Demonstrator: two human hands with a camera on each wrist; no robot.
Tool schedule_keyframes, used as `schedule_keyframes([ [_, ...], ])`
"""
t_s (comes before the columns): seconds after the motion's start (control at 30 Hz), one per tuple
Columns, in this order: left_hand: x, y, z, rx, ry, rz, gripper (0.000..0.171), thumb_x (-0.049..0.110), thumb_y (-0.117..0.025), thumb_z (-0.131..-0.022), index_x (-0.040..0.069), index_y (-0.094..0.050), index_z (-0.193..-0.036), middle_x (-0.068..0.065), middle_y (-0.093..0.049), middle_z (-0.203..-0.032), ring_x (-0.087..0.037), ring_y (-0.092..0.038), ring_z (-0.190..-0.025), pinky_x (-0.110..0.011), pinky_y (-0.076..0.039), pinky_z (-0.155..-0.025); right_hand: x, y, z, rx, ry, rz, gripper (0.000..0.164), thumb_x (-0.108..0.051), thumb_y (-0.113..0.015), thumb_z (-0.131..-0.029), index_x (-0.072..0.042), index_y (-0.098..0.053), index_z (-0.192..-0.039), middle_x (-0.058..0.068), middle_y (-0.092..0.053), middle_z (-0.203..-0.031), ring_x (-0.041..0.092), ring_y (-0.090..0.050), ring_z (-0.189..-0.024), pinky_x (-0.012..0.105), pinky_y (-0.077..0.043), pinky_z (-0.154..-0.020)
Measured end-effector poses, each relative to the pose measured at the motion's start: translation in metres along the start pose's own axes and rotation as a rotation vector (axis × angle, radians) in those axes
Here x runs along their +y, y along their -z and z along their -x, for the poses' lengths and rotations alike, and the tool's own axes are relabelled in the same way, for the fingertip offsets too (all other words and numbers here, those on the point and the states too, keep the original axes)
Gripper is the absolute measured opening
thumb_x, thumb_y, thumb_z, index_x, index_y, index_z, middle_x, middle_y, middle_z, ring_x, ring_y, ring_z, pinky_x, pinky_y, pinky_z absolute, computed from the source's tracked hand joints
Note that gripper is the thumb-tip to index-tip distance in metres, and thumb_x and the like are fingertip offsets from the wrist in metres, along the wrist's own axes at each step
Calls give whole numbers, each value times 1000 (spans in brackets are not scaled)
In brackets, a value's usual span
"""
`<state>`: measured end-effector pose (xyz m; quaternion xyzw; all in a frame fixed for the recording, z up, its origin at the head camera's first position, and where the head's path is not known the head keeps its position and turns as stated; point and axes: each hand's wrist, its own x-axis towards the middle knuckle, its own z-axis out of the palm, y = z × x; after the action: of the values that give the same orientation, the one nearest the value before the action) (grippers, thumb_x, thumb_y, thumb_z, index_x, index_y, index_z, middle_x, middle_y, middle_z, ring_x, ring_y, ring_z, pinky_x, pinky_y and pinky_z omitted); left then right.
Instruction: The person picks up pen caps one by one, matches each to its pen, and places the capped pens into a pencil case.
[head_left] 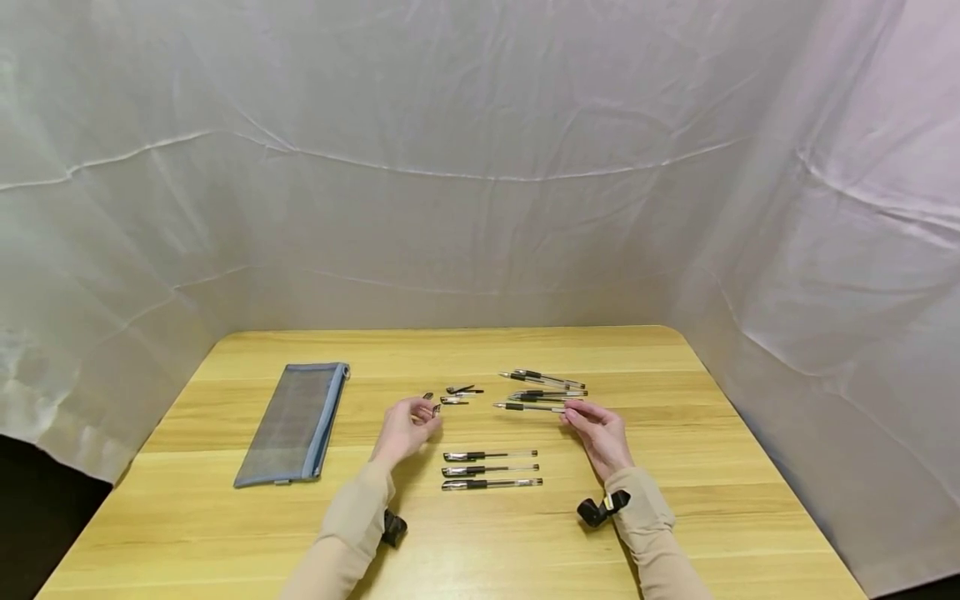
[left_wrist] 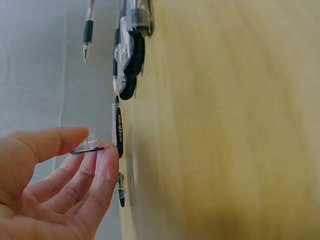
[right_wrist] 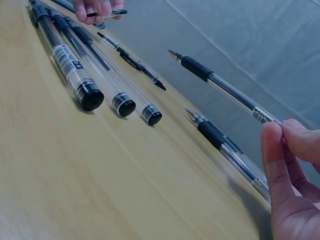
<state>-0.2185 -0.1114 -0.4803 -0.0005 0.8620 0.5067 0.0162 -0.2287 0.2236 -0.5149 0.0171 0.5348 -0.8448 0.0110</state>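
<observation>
Just R of ctr in the head view, your R hand has thumb & fingers pinched on the rear end of an uncapped pen, tip pointing to frame L; per the R wrist cam, it's up off the worktop, w/ a barcode label close to your fingertips. A bit L of frame ctr, your L hand is grasping too: L wrist cam has a clear cap w/ a dark clip b/w your thumb & fingers, also lifted. Near those fingers, toward mid-frame, you've a few loose caps lying close together on the worktop. Beyond the held pen, slightly higher & R of ctr, several other uncapped pens lie bunched, tips roughly L. Lower ctr, b/w your forearms, three capped pens sit in a row, approx. parallel, capped ends L. Over at frame L, well apart from your L hand, there's a blue-edged mesh pouch lying flat, zip along its R side. Up top, a pale, creased curtain fills the bkgd.
</observation>
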Motion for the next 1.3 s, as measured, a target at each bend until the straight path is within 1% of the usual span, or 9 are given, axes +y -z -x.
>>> schedule_keyframes([
  [0.13,-3,3,5,18,-32,26,36,6,-70,-91,1,-64,-126,-16,-72,-98,-20,-67,-83,-34,-59,-77,1,-1,0,1,2,1,27,13,-63,-90,3,-74,-113,2,-79,-95,14,-76,-85,28,-61,-90],
  [0.27,-7,5,8,34,-48,32,36,4,-68,-92,1,-64,-128,-19,-74,-98,-23,-69,-85,-33,-60,-73,1,-2,0,8,-5,2,28,14,-62,-90,5,-72,-115,2,-79,-96,14,-76,-85,28,-61,-90],
  [0.43,-8,8,10,47,-26,58,33,2,-67,-91,0,-66,-124,-21,-76,-98,-24,-72,-81,-28,-57,-64,0,-3,0,8,-17,8,30,13,-63,-90,9,-68,-119,4,-79,-98,14,-76,-85,28,-60,-91],
  [0.57,-8,7,10,40,12,123,29,1,-65,-91,-2,-66,-120,-19,-77,-96,-24,-74,-78,-23,-51,-58,0,-4,1,-4,-24,21,31,12,-63,-90,12,-65,-121,4,-78,-98,14,-76,-85,29,-60,-91],
  [0.67,-9,6,9,36,26,190,28,-1,-64,-90,-5,-65,-118,-21,-77,-95,-25,-75,-78,-23,-53,-59,0,-6,0,-11,-25,28,27,12,-63,-91,7,-70,-117,4,-78,-98,14,-75,-85,30,-61,-91],
  [0.73,-10,6,9,31,29,226,29,-2,-65,-90,-7,-65,-118,-22,-77,-95,-25,-75,-79,-24,-56,-63,1,-6,0,-18,-28,26,26,12,-63,-91,0,-75,-110,4,-78,-98,14,-75,-85,30,-61,-91],
  [0.9,-11,3,7,11,42,304,27,-2,-67,-89,-8,-67,-116,-21,-76,-99,-23,-75,-85,-24,-60,-72,2,-7,-1,-37,-44,30,32,13,-61,-92,-14,-78,-95,2,-78,-96,12,-75,-83,28,-61,-90],
  [1.13,-12,-1,6,-32,55,443,25,-4,-65,-93,-12,-66,-117,-27,-66,-120,-24,-73,-98,-27,-61,-86,2,-9,0,-63,-44,39,32,13,-60,-92,-14,-78,-95,0,-77,-94,11,-74,-83,27,-60,-90],
  [1.3,-10,-4,7,-26,71,457,29,-2,-68,-92,-12,-65,-119,-22,-64,-116,-22,-71,-97,-25,-60,-87,3,-10,0,-74,-45,40,34,13,-59,-93,-15,-78,-94,0,-78,-95,11,-75,-83,27,-61,-90],
])
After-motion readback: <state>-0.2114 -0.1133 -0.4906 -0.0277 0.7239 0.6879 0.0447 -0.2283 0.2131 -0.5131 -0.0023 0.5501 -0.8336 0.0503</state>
